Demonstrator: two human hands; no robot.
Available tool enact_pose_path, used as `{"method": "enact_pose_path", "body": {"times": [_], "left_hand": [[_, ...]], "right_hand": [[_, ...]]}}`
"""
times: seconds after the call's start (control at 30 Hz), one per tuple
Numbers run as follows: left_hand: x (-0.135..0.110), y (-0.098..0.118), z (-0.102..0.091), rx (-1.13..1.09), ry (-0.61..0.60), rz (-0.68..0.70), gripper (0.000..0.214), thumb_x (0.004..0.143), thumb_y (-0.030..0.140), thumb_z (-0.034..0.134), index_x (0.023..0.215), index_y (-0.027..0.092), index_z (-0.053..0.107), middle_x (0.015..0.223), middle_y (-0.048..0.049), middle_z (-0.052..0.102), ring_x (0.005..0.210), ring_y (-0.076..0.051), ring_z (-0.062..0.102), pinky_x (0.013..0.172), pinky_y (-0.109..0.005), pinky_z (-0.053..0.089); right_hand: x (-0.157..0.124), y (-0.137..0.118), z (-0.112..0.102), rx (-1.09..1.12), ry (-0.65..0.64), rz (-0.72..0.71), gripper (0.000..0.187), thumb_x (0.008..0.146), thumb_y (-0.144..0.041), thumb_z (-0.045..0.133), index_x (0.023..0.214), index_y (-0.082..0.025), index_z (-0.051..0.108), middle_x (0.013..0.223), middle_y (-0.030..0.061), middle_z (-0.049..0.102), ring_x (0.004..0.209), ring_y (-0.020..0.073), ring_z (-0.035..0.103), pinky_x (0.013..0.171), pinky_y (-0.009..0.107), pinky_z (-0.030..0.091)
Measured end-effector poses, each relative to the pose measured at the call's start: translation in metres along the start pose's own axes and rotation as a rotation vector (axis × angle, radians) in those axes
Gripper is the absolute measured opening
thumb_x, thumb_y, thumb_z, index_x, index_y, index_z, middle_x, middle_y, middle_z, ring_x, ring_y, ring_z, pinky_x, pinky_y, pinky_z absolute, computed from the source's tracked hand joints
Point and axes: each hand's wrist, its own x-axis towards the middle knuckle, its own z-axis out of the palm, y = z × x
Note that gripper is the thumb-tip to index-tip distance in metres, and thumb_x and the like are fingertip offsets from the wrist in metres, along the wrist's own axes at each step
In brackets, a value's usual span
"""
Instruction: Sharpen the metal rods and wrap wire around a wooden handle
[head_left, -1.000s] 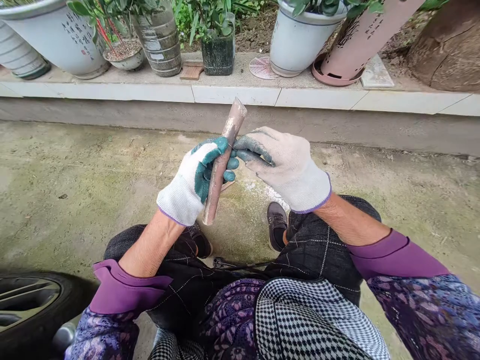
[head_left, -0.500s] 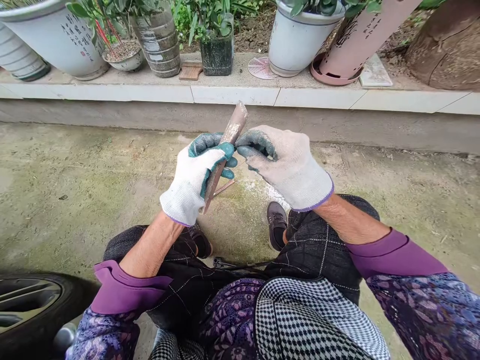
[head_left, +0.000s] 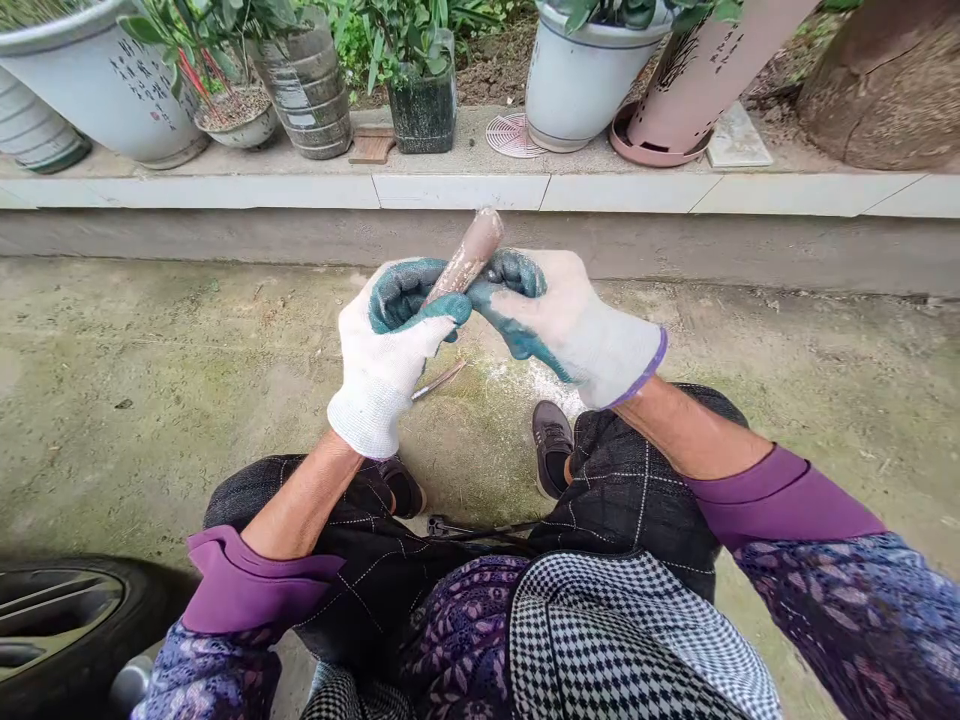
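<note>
Head view: my left hand, in a white knit glove with a green rubber palm, is closed around a scuffed brownish tapered rod. My right hand closes on it from the other side, its green-coated fingers pressed to the shaft. The rod's rounded end sticks up between my gloves, and its lower end is hidden. I hold it in the air over the concrete ground, in front of my knees. I judge the step in hand to be a two-handed working of the rod, and any next move calls for a firm hold. A thin metal rod lies on the concrete just below my hands, near my right shoe.
</note>
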Motion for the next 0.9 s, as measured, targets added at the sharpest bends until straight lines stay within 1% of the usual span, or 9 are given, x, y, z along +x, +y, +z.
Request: {"method": "enact_pose_path", "body": {"times": [0.1,0.17,0.2,0.3,0.4,0.47,0.6,0.73,0.9], "left_hand": [[-0.004,0.0,-0.012,0.312,-0.084,0.324,0.035,0.074,0.029,0.088,0.105,0.024,0.073,0.116,-0.0075,0.075,0.11,-0.026,0.07,0.101,-0.044,0.057],[-0.006,0.0,-0.016,0.424,-0.117,0.411,0.037,0.074,0.026,0.088,0.109,0.023,0.075,0.123,-0.0082,0.074,0.117,-0.029,0.067,0.107,-0.048,0.053],[-0.007,0.0,-0.016,0.41,-0.103,0.394,0.038,0.074,0.025,0.087,0.11,0.023,0.075,0.123,-0.0077,0.074,0.116,-0.028,0.067,0.106,-0.048,0.054],[-0.005,-0.005,-0.008,0.088,-0.036,0.13,0.029,0.075,0.022,0.085,0.103,0.023,0.075,0.104,-0.0045,0.076,0.093,-0.022,0.071,0.085,-0.04,0.062],[0.001,-0.007,0.002,-0.32,-0.025,-0.24,0.022,0.074,0.027,0.085,0.09,0.019,0.07,0.083,-0.0028,0.073,0.067,-0.015,0.069,0.059,-0.029,0.06],[0.004,-0.004,0.004,-0.458,-0.028,-0.394,0.025,0.073,0.027,0.085,0.086,0.017,0.067,0.08,-0.0032,0.073,0.064,-0.014,0.069,0.054,-0.025,0.059],[0.003,0.003,0.002,-0.546,-0.026,-0.506,0.022,0.076,0.022,0.083,0.084,0.016,0.063,0.08,-0.0022,0.072,0.065,-0.013,0.07,0.055,-0.023,0.06],[0.001,0.004,0.001,-0.557,-0.028,-0.55,0.016,0.081,0.021,0.079,0.088,0.017,0.065,0.081,-0.002,0.073,0.066,-0.014,0.071,0.056,-0.023,0.06],[0.0,0.002,0.002,-0.598,-0.056,-0.559,0.013,0.082,0.02,0.077,0.087,0.016,0.065,0.081,-0.0023,0.074,0.067,-0.014,0.072,0.056,-0.023,0.06]], "right_hand": [[0.007,0.01,-0.004,0.477,-0.337,0.334,0.035,0.098,-0.037,0.05,0.067,-0.024,0.04,0.053,-0.0082,0.032,0.041,0.0069,0.021,0.034,0.02,0.025],[0.009,0.015,-0.006,0.632,-0.491,0.445,0.039,0.102,-0.036,0.041,0.065,-0.024,0.038,0.05,-0.0095,0.027,0.038,0.0057,0.016,0.031,0.018,0.019],[0.009,0.016,-0.007,0.66,-0.506,0.462,0.039,0.102,-0.035,0.041,0.065,-0.024,0.039,0.05,-0.0097,0.027,0.038,0.0053,0.015,0.03,0.017,0.018],[0.006,0.015,-0.004,0.534,-0.318,0.332,0.029,0.094,-0.033,0.057,0.07,-0.022,0.047,0.053,-0.0072,0.041,0.039,0.0049,0.027,0.031,0.017,0.025],[-0.001,0.01,0.002,0.212,-0.018,0.036,0.017,0.087,-0.035,0.069,0.087,-0.02,0.06,0.068,-0.0021,0.059,0.05,0.0089,0.048,0.043,0.022,0.044],[-0.005,0.009,0.005,-0.042,0.085,-0.152,0.021,0.087,-0.036,0.068,0.1,-0.02,0.064,0.078,0.0001,0.065,0.063,0.0128,0.058,0.058,0.028,0.053],[-0.013,0.01,0.003,-0.519,0.151,-0.378,0.023,0.091,-0.029,0.061,0.11,-0.018,0.069,0.099,0.0061,0.071,0.088,0.0198,0.067,0.079,0.035,0.054],[-0.014,0.01,-0.005,-0.819,0.189,-0.425,0.026,0.098,-0.029,0.054,0.115,-0.02,0.071,0.108,0.0081,0.071,0.088,0.0203,0.068,0.071,0.032,0.05],[-0.012,0.01,-0.011,-1.0,0.138,-0.477,0.027,0.102,-0.031,0.05,0.115,-0.022,0.072,0.105,0.0072,0.072,0.08,0.0188,0.066,0.064,0.03,0.044]]}}
